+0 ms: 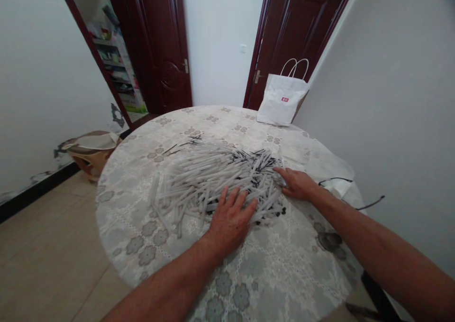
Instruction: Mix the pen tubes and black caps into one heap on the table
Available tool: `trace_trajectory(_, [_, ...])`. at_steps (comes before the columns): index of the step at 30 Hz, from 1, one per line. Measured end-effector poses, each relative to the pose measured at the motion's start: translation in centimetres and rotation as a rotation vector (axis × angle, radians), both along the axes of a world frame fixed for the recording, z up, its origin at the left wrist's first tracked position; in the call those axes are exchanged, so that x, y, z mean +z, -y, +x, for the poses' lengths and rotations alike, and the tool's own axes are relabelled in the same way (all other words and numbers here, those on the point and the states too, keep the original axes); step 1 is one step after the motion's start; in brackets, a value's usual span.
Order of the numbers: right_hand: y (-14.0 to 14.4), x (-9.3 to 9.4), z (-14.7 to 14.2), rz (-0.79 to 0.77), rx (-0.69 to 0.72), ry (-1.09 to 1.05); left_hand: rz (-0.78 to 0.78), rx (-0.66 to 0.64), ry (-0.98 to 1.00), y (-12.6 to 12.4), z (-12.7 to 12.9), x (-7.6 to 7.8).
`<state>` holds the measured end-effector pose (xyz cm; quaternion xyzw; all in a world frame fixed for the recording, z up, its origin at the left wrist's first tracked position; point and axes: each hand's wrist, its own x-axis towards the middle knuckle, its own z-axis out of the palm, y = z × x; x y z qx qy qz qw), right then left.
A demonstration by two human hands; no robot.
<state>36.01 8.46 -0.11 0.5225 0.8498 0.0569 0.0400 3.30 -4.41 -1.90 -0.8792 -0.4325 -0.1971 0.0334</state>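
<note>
A large loose pile of slender, whitish translucent sticks (199, 170), some with black ends or black thin parts, lies across the middle of the table. My left hand (231, 220) rests on the near side of the pile, open, its fingers spread over the sticks. At the pile's right edge is my right hand (293, 182), its index finger stretched out and its thumb apart below it. Some pale sticks show in the gap between them, and I see no grip on any. The fingers' undersides are hidden.
The round table (284, 260) has a patterned cloth. A white paper bag (282, 99) stands at its far right edge. Eyeglasses (330, 239) or a similar dark object and a black cord (369, 203) lie right. A wooden stool (92, 156) stands left on the floor.
</note>
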Motion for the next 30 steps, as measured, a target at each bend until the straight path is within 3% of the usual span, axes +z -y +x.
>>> trace_trajectory(9, [0.1, 0.5, 0.9, 0.102, -0.036, -0.246, 0.117, 0.03, 0.026, -0.5, 0.1, -0.5])
trace_trajectory(15, [0.3, 3.9, -1.3, 0.118, -0.069, -0.574, 0.127, 0.051, 0.035, -0.5, 0.0, 0.5])
trace_trajectory(19, [0.1, 7.4, -6.2, 0.056, 0.032, -0.679, 0.115, 0.08, 0.038, -0.4, -0.2, 1.1])
trace_trajectory(23, [-1.3, 9.7, -13.5, -0.039, 0.199, -0.602, 0.109, 0.13, 0.04, -0.7, -0.7, 1.4])
trace_trajectory(26, [-3.0, 9.8, -19.0, -0.067, 0.278, -0.417, 0.128, 0.21, 0.048, -1.2, -1.4, 1.5])
trace_trajectory(30, [-5.4, 8.7, -24.9, -0.036, 0.337, -0.239, 0.134, 0.375, 0.072, -2.3, -2.7, 2.0])
